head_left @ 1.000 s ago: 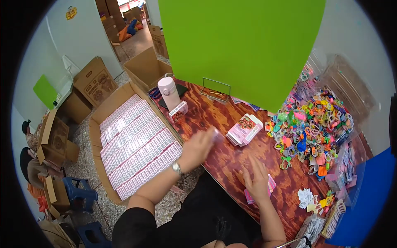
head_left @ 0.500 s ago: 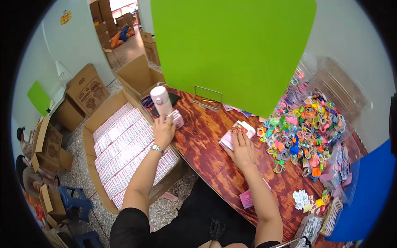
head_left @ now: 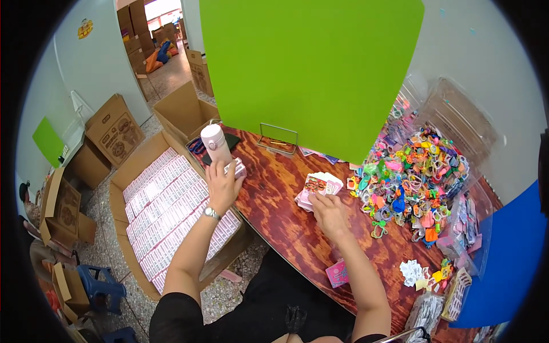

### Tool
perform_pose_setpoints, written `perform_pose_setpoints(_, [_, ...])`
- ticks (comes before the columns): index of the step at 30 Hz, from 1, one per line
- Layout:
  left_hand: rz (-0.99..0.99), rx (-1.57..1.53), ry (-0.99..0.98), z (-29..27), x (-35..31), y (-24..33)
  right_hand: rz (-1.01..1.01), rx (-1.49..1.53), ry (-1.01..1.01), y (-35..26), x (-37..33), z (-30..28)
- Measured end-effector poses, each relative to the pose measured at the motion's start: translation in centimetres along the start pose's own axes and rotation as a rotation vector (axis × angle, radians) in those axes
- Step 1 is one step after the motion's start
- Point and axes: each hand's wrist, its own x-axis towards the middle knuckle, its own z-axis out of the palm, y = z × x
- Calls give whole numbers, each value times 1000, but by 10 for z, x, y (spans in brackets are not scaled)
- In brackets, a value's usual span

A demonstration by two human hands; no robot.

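My left hand [head_left: 223,186] is at the table's left edge, its fingers closed round a small pink-and-white box [head_left: 241,170]. Just behind that box stands a pale pink bottle [head_left: 215,142]. Toward the middle of the table, my right hand [head_left: 330,217] grips the near side of a loosely fanned stack of pink-and-white cards [head_left: 325,184], the top one printed in red. My right thumb is partly hidden. Beside my right forearm lies a bright pink packet [head_left: 337,274].
An open carton [head_left: 121,194] packed with rows of small pink-and-white boxes [head_left: 171,214] stands left of the table. Colourful small trinkets [head_left: 409,183] are heaped at the right. A green panel [head_left: 309,74] rises behind a wire stand [head_left: 278,139]. White paper slips [head_left: 413,273] lie near right.
The cards under my right hand have spread from a neat stack into a loose fan. My left hand stays at the small box. The whole view has shifted slightly.
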Motion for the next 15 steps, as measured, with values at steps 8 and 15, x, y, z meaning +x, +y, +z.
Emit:
perform_pose_setpoints(8, [-732,-1701,-775,-44,-35,128,-403,-237,267,-40,-31,-53])
perform_pose_setpoints(15, [-747,-1859,-779,-64,-29,180,-698,-402,12,-49,-75,-62])
